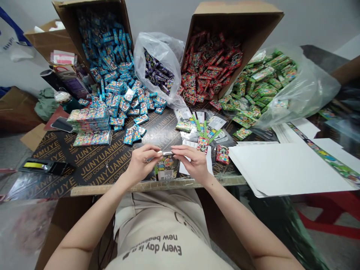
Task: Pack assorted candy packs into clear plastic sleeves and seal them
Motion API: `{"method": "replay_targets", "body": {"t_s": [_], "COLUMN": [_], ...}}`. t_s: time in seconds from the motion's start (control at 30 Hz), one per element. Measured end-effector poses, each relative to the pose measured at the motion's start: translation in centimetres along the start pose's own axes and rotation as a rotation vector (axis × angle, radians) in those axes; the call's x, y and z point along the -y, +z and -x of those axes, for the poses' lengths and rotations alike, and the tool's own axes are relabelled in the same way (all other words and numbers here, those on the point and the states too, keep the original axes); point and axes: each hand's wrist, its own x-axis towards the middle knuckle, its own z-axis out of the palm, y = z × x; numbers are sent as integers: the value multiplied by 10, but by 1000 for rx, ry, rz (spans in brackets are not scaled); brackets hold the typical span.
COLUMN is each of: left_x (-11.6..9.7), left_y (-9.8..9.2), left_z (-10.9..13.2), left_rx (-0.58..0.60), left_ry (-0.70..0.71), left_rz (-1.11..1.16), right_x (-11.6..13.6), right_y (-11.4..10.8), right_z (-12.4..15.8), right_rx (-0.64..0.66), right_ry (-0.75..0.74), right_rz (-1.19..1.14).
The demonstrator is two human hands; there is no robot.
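Observation:
Both hands hold one small clear bag (166,167) filled with colourful packets, just above the table's front edge. My left hand (142,161) pinches the bag's top from the left. My right hand (192,159) pinches the same top edge from the right. Loose red packets (222,153) and green-striped ones (203,131) lie on clear bags just beyond my right hand. A few blue packets (134,134) lie beyond my left hand.
At the back stand a box of blue packets (111,56), a bag of purple ones (159,71), a box of red ones (210,63) and a bag of green ones (264,82). White card sheets (284,168) lie right. Stacked packs (88,125) and a tape dispenser (45,166) sit left.

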Motion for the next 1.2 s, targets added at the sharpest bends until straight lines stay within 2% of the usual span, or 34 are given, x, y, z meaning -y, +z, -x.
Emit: {"method": "replay_targets", "body": {"t_s": [0.1,0.17,0.23,0.33,0.37,0.43,0.53,0.6,0.7,0.77,0.87,0.9,0.97,1.03,1.1,1.2], "left_x": [2,6,14,35,43,59,77,82,81,78,76,76,75,73,68,56], "left_y": [-2,-7,-17,-35,-40,-49,-62,-72,-87,-91,-86,-83,-72,-56,-35,0], "left_z": [-2,-1,4,24,34,61,107,132,151,149,134,128,115,100,81,50], "left_rx": [-1,-77,-262,-627,-713,-778,-714,-578,-370,-315,-309,-312,-331,-373,-422,-409], "left_ry": [-58,-119,-223,-438,-519,-682,-904,-953,-839,-753,-691,-681,-695,-766,-854,-929], "left_rz": [81,130,178,210,217,245,216,-35,-478,-546,-430,-379,-244,-16,298,756], "right_x": [-3,-11,-25,-50,-57,-70,-82,-87,-94,-99,-106,-106,-103,-92,-74,-44], "right_y": [3,7,16,35,43,57,78,94,123,141,153,150,135,114,94,75], "right_z": [7,13,21,30,28,16,-24,-57,-100,-120,-134,-135,-130,-115,-92,-54], "right_rx": [-1,9,62,206,234,229,197,279,496,602,663,639,503,318,213,269], "right_ry": [26,118,243,424,473,494,310,163,-15,-99,-109,-101,-78,-23,11,-56], "right_rz": [4,-60,-129,-243,-268,-229,89,329,585,664,692,701,715,676,557,390]}}
